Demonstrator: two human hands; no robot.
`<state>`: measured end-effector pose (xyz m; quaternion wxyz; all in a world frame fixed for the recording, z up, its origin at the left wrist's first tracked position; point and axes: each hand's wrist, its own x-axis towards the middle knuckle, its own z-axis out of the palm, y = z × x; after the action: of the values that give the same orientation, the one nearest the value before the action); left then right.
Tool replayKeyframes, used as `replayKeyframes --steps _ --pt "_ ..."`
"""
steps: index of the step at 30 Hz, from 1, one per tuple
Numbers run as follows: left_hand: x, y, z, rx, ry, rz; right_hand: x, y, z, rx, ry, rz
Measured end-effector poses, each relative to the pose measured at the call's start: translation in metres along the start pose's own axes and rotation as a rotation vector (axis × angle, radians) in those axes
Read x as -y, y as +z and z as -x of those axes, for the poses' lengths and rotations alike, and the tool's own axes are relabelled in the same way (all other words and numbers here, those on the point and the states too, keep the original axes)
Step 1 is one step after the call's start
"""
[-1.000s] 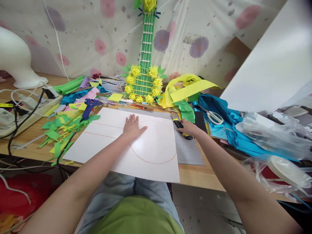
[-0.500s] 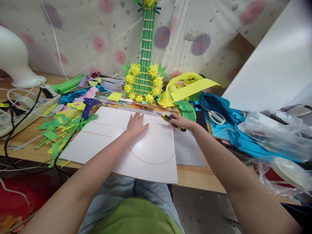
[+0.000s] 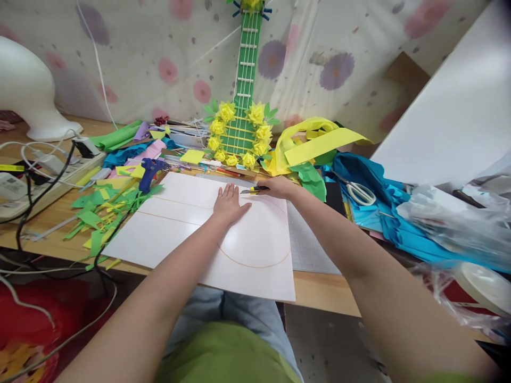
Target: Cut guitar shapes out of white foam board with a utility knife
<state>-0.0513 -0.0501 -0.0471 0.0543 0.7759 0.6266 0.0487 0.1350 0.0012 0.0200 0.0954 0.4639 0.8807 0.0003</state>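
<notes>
A large white board (image 3: pixel 255 282) lies across the table's front edge, marked with orange lines and a curved outline. My left hand (image 3: pixel 230 205) rests flat on it, fingers spread, holding nothing. Just right of those fingertips, my right hand (image 3: pixel 279 188) is wrapped round a yellow and black utility knife (image 3: pixel 257 189). The knife's blade points left, over the upper part of the board. Whether the tip touches the surface cannot be made out. Under the board's right side shows a grey cutting mat (image 3: pixel 309 242).
Behind the board stands a green guitar shape (image 3: pixel 239 133) with yellow flowers. Left are a blue glue gun (image 3: pixel 150 173), paper scraps (image 3: pixel 93 218) and a power strip (image 3: pixel 59 181). White-handled scissors (image 3: pixel 361 193), blue paper (image 3: pixel 419 239) and plastic bags (image 3: pixel 459 213) lie right.
My right hand has moved left over the board with the knife, bringing the blade close to my left hand. My left hand stays flat on the board. The view has shifted slightly.
</notes>
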Motion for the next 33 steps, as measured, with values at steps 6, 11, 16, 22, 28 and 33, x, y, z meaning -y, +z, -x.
replayKeyframes --steps 6,11,16,22,28,33 --pt "-0.001 0.000 0.001 -0.005 -0.008 0.024 0.001 0.001 -0.006 -0.002 -0.023 0.020" --pt "-0.001 0.001 0.001 -0.025 -0.014 0.038 0.001 0.001 -0.008 0.019 -0.047 0.049" --pt "-0.001 0.001 0.001 -0.034 -0.019 0.043 0.001 0.000 -0.010 0.026 -0.049 0.060" --pt "-0.001 0.001 0.001 -0.016 -0.022 0.042 0.005 -0.004 -0.013 0.009 -0.063 0.139" --pt "-0.001 0.001 0.001 -0.012 -0.017 0.039 0.012 -0.018 -0.020 0.088 -0.075 0.228" --pt "0.000 0.001 0.000 -0.008 -0.015 0.044 0.018 -0.029 -0.022 0.142 -0.066 0.248"
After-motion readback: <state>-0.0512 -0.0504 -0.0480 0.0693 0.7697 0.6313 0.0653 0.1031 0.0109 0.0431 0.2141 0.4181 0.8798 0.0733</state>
